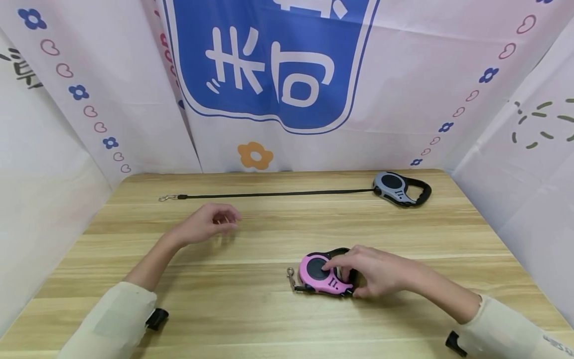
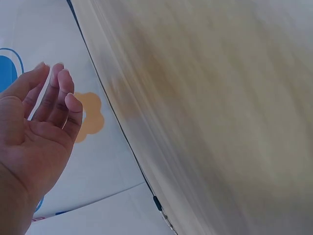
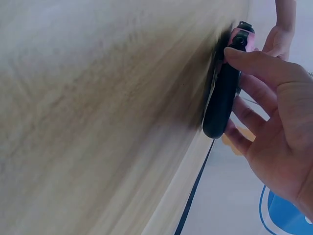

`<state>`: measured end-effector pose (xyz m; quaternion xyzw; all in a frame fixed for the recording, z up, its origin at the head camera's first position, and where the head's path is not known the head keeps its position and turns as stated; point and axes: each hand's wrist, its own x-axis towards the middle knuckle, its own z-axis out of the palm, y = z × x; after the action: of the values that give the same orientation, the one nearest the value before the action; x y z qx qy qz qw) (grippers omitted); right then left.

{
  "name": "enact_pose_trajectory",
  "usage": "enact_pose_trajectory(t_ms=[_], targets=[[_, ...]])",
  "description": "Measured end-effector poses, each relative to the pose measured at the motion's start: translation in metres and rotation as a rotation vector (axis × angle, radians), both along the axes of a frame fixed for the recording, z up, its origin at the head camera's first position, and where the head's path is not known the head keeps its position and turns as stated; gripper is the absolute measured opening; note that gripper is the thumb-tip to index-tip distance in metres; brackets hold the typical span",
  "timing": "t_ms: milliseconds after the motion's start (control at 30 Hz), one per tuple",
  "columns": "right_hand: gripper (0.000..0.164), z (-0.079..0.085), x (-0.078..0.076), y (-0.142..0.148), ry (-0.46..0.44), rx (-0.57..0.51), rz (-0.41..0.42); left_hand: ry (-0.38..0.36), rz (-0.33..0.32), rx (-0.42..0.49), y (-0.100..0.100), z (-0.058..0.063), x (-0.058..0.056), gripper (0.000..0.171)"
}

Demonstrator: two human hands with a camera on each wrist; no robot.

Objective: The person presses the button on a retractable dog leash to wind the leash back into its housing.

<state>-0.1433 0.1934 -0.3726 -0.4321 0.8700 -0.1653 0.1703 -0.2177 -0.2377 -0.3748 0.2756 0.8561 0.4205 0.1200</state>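
A pink retractable dog leash (image 1: 320, 275) lies on the wooden table near the front, its metal clip (image 1: 291, 277) pointing left. My right hand (image 1: 376, 273) grips it by the black handle (image 3: 221, 100), thumb on the near side and fingers on the far side in the right wrist view. The index fingertip reaches onto the dark round centre of the casing. My left hand (image 1: 208, 223) hovers above the table with loosely bent fingers and nothing in it; the palm shows in the left wrist view.
A grey retractable leash (image 1: 394, 189) lies at the back right. Its black strap (image 1: 278, 194) is drawn out leftward along the table's back edge, ending in a metal clip (image 1: 168, 198). A printed cloth (image 1: 381, 99) hangs behind the wooden table (image 1: 242, 309).
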Motion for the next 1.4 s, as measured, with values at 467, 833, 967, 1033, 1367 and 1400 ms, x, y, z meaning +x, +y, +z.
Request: enact_pose_trajectory(t_ms=[467, 833, 967, 1033, 1367, 1400], targets=[[0.069, 0.001, 0.003, 0.000, 0.016, 0.024, 0.014, 0.037, 0.006, -0.003, -0.010, 0.002, 0.000, 0.018], [0.060, 0.003, -0.003, 0.013, -0.015, -0.157, 0.044, 0.053, 0.028, -0.017, -0.023, 0.004, 0.002, 0.019], [0.050, 0.005, -0.014, 0.021, -0.009, -0.301, 0.062, 0.047, 0.037, -0.008, -0.027, 0.003, 0.001, 0.020], [0.046, 0.006, -0.019, 0.027, -0.003, -0.329, 0.031, 0.050, 0.040, -0.006, -0.030, 0.002, 0.001, 0.021], [0.037, 0.004, -0.046, 0.058, 0.096, -0.341, -0.136, 0.084, 0.110, -0.010, -0.040, -0.003, 0.001, 0.018], [0.036, 0.003, -0.049, 0.061, 0.105, -0.348, -0.146, 0.082, 0.113, -0.010, -0.041, -0.004, 0.002, 0.018]])
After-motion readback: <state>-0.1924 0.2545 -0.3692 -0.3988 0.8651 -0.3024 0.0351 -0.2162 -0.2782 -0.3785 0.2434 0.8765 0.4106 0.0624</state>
